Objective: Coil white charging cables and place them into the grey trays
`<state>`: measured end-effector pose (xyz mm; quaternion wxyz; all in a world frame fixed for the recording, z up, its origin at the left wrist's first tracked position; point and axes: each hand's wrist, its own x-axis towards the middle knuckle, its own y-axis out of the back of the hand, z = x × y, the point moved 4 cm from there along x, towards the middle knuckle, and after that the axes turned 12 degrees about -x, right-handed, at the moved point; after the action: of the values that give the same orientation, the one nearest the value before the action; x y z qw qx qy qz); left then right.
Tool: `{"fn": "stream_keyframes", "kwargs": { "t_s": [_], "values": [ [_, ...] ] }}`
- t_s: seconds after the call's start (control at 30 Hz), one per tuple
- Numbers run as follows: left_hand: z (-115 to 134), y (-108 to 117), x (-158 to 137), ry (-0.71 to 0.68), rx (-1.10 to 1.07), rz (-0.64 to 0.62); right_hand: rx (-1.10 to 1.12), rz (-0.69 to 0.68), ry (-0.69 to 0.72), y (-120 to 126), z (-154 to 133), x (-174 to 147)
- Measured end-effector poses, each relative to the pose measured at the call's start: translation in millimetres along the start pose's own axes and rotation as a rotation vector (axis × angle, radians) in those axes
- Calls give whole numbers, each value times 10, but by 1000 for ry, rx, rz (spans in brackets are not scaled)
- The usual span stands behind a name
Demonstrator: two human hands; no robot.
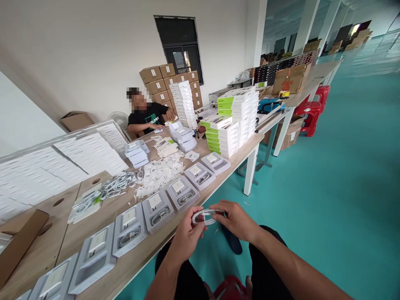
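Observation:
A coiled white cable (204, 216) is held between my two hands, over my lap and just off the table's front edge. My left hand (188, 233) pinches the coil's left side with thumb and fingers. On its right side, my right hand (233, 218) is closed on the same coil. A row of grey plastic trays (158, 210) runs along the table edge, each with a white charger block (178, 186). Several trays also have a coiled cable (186, 198); the cable slot of one nearer tray (93, 262) holds nothing.
Loose cables (120, 183) and a heap of small white pieces (161, 173) lie on the wooden table (131, 271). White-and-green boxes (220, 137) are stacked at the right end. Across the table sits a person (148, 118). Red stools (312, 108) stand at the right.

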<state>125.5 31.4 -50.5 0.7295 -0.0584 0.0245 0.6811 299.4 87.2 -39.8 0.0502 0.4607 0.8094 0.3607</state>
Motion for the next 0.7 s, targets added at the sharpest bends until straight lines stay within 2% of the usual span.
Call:
{"fn": "stream_keyframes", "kwargs": {
  "t_s": [0.17,0.3,0.4,0.47,0.57,0.63,0.7],
  "values": [
    [14,-65,-8,144,19,-83,-133,38,89,-56,-60,-3],
    [-8,-27,-8,132,152,-62,-532,119,129,-109,-96,17],
    [-20,-7,-16,82,266,-13,-693,150,50,-168,-135,21],
    [-7,-33,-35,53,265,-38,-627,110,-29,-202,-141,20],
    [-19,-76,-63,55,178,-104,-384,52,-115,-218,-123,29],
    [-66,-61,-59,59,169,-87,-196,21,-147,-222,-105,50],
    [-120,-15,-38,26,251,-17,-41,1,-164,-237,-99,80]
  ]
}}
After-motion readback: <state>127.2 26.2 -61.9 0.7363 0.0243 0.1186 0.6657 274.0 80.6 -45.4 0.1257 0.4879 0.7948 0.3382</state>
